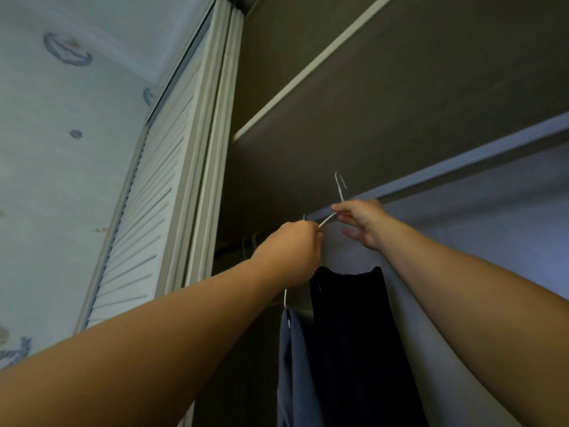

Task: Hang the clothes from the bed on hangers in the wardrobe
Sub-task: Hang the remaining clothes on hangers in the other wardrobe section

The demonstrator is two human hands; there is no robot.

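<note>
Both my arms reach up into the open wardrobe. My left hand (291,252) grips one shoulder of a white wire hanger (328,219). My right hand (363,221) pinches the same hanger near its neck, and its hook (338,184) points up just below the shelf. A black garment (357,340) hangs straight down under my hands. Left of it a blue-grey garment (292,365) hangs on another white hanger (286,300). Several more hanger hooks (251,241) sit on the dark rail (224,251) deeper in the wardrobe.
A wardrobe shelf (308,78) runs overhead, with a pale-edged one (462,167) below it. A white louvred sliding door (147,211) stands at the left, beside patterned wallpaper (61,149). A pale wardrobe panel (492,241) is at the right.
</note>
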